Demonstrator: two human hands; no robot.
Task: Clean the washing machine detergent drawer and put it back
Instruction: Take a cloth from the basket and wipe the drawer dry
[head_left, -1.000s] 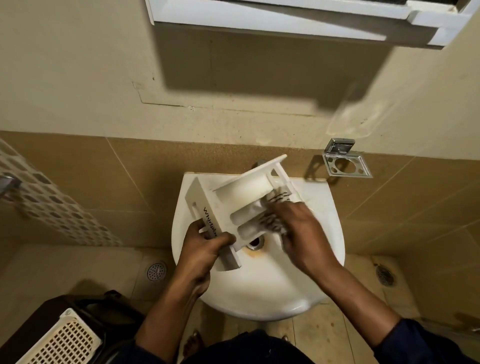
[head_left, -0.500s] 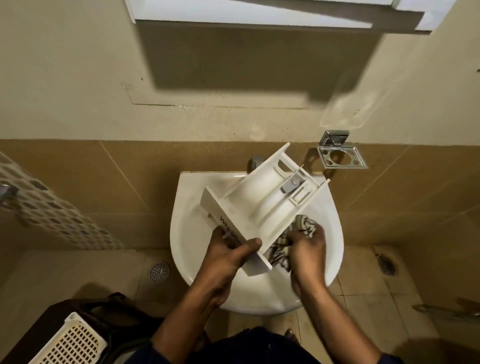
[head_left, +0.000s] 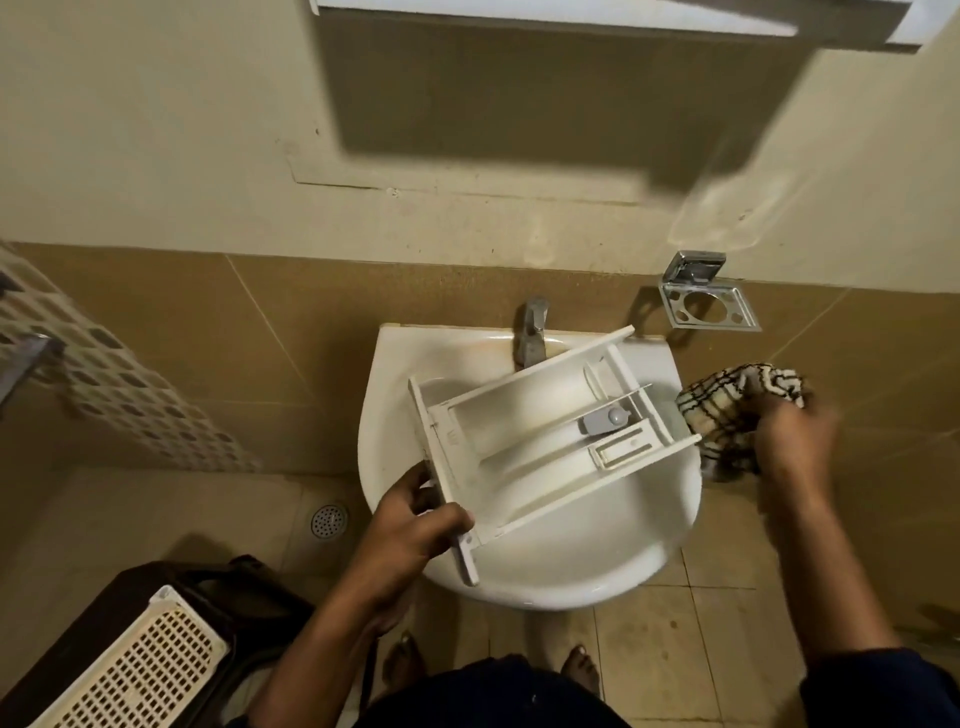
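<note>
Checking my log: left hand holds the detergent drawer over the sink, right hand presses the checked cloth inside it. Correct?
No. In the head view the right hand holds the checked cloth to the right of the sink, outside the detergent drawer held by the left hand.

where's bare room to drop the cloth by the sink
Bare: sink ledge left of the tap, and the basin front below the drawer. Crowded: basin middle, spanned by the drawer the left hand grips.
</note>
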